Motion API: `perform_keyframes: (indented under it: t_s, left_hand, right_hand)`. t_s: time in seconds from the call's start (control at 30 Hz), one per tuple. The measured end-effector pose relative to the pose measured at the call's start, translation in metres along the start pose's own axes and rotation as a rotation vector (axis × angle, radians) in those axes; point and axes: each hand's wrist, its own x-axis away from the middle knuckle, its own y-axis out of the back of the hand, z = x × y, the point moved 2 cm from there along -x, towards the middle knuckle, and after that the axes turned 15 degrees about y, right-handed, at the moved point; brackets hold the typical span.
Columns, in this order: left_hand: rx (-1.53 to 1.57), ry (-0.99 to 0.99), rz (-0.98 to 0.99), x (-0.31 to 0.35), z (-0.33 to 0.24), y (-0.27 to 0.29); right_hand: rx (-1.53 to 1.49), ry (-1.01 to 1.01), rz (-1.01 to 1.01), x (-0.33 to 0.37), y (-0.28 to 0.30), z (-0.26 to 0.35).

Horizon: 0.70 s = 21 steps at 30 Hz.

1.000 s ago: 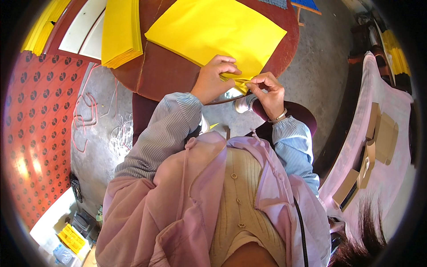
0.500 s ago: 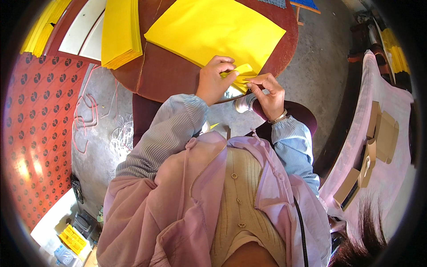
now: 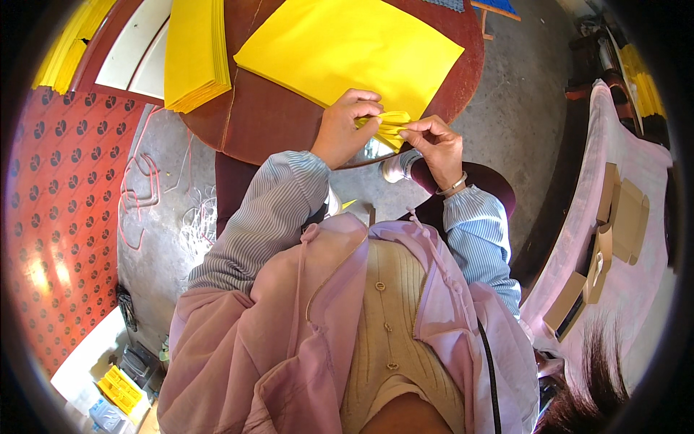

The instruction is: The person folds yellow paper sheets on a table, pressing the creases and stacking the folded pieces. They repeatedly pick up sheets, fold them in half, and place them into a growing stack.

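Observation:
A stack of yellow fabric-like sheets (image 3: 354, 54) lies flat on a round red-brown table (image 3: 282, 101). At its near corner the layers are curled up and spread apart. My left hand (image 3: 348, 124) is closed on these layers from the left, thumb and fingers around the curled edges. From the right, my right hand (image 3: 437, 148) pinches the edges of the same corner between thumb and fingers. How many layers each hand holds is hidden.
Left on the table stands a thick folded yellow stack (image 3: 196, 58). Open cardboard boxes (image 3: 627, 220) lie on a pink cloth-covered surface (image 3: 654, 163) at right. Tangled white cord (image 3: 199, 224) is on the floor at left, near a red patterned board (image 3: 65, 202).
The raised corner flap has come down, and the layers now show as several separate curled edges. My right hand has turned slightly, its fingertips closer together; my left hand has barely shifted.

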Motion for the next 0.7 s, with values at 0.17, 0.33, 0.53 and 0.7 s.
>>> perform_keyframes:
  t_s: [0.17, 0.33, 0.53, 0.7]
  left_hand:
    - [-0.026, -0.009, -0.023, -0.0006, 0.0001, -0.0013]
    - [-0.026, -0.010, -0.023, -0.0003, 0.0008, -0.0015]
    - [-0.046, -0.062, 0.013, 0.0001, 0.0011, 0.0026]
    - [-0.033, -0.055, 0.015, 0.0011, 0.0004, 0.0024]
  right_hand:
    - [0.040, -0.012, 0.010, 0.0002, -0.0001, -0.0019]
    - [0.016, -0.021, 0.001, 0.0006, -0.0008, -0.0009]
    - [0.015, -0.028, -0.003, 0.0004, -0.0010, -0.0014]
    - [0.009, -0.028, -0.007, 0.0010, -0.0011, -0.0033]
